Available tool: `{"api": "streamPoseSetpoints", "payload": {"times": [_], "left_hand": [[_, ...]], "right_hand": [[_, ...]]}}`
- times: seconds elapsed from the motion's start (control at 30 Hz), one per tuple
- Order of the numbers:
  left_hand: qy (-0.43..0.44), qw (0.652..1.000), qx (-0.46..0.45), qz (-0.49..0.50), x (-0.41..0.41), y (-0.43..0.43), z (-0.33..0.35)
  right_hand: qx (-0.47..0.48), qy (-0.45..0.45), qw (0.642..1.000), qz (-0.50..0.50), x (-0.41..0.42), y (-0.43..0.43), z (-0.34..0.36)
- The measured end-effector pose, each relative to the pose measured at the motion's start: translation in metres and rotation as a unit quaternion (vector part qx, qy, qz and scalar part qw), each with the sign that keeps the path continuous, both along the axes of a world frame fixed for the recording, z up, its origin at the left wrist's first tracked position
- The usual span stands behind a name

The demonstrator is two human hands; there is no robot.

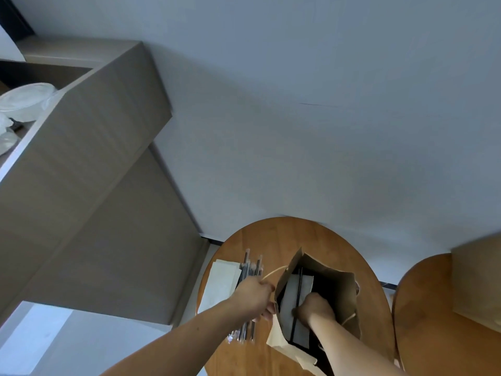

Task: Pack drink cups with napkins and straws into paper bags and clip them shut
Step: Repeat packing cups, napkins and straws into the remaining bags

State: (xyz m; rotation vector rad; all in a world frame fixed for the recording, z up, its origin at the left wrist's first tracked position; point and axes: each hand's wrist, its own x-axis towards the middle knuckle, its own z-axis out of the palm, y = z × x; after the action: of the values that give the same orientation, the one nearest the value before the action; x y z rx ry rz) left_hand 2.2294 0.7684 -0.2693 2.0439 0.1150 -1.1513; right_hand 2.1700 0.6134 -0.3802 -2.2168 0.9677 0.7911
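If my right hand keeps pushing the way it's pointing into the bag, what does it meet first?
Likely the white napkin and black straw just ahead of the right hand inside the paper bag; depth is unclear.

Home-type rm: round wood table (298, 234), grey cabinets (95, 158), plain wall (298, 104).

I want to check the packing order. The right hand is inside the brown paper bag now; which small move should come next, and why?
Probably release the thin black straw and lift the right hand out of the brown paper bag: straw and white paper napkin already lie inside, and the left hand grips the rim, holding it open.
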Motion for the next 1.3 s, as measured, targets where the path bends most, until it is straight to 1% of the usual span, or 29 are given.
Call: {"api": "streamPoseSetpoints", "payload": {"times": [0.07, 0.2, 0.33, 0.5, 0.67, 0.73, 0.8, 0.9, 0.97, 1.03, 1.1, 1.13, 1.2, 1.23, 1.3], "left_hand": [[-0.027, 0.999, 0.003, -0.018, 0.006, 0.000, 0.004], [-0.049, 0.999, -0.005, -0.016, 0.013, 0.002, 0.005], [-0.066, 0.997, -0.001, -0.050, 0.004, 0.002, -0.004], [-0.089, 0.990, -0.002, -0.106, -0.007, 0.000, -0.013], [-0.105, 0.983, -0.007, -0.150, -0.004, -0.007, -0.008], [-0.101, 0.983, -0.009, -0.151, -0.003, -0.012, -0.007], [-0.087, 0.984, -0.022, -0.152, -0.001, -0.016, -0.006], [-0.059, 0.983, -0.039, -0.171, -0.001, -0.019, -0.003], [-0.038, 0.981, -0.041, -0.185, -0.003, -0.019, -0.003], [-0.027, 0.978, -0.034, -0.204, -0.005, -0.018, -0.004], [-0.011, 0.975, -0.027, -0.221, -0.008, -0.018, -0.006], [0.000, 0.974, -0.025, -0.226, -0.009, -0.018, -0.007], [0.016, 0.971, -0.028, -0.236, -0.012, -0.021, -0.009], [0.020, 0.970, -0.033, -0.241, -0.013, -0.022, -0.009], [0.028, 0.967, -0.041, -0.250, -0.016, -0.026, -0.010]], "right_hand": [[-0.030, -0.005, 0.999, 0.014, -0.003, 0.000, 0.000], [-0.055, -0.019, 0.998, 0.010, -0.004, 0.003, 0.003], [-0.076, -0.034, 0.995, 0.057, 0.000, 0.007, 0.012], [-0.095, -0.072, 0.981, 0.152, 0.015, 0.000, 0.062], [-0.109, -0.060, 0.968, 0.218, 0.015, -0.020, 0.113], [-0.091, -0.081, 0.973, 0.197, 0.010, -0.028, 0.121], [-0.091, -0.142, 0.976, 0.141, 0.003, -0.036, 0.124], [-0.122, -0.252, 0.958, 0.059, -0.012, -0.049, 0.123], [-0.126, -0.272, 0.954, 0.008, -0.023, -0.056, 0.118], [-0.087, -0.235, 0.967, -0.040, -0.035, -0.062, 0.109], [0.014, -0.179, 0.977, -0.112, -0.046, -0.061, 0.098], [0.083, -0.147, 0.974, -0.151, -0.050, -0.059, 0.094], [0.204, -0.098, 0.952, -0.204, -0.056, -0.051, 0.086], [0.237, -0.087, 0.943, -0.218, -0.057, -0.047, 0.083], [0.262, -0.094, 0.932, -0.232, -0.055, -0.038, 0.080]]}}
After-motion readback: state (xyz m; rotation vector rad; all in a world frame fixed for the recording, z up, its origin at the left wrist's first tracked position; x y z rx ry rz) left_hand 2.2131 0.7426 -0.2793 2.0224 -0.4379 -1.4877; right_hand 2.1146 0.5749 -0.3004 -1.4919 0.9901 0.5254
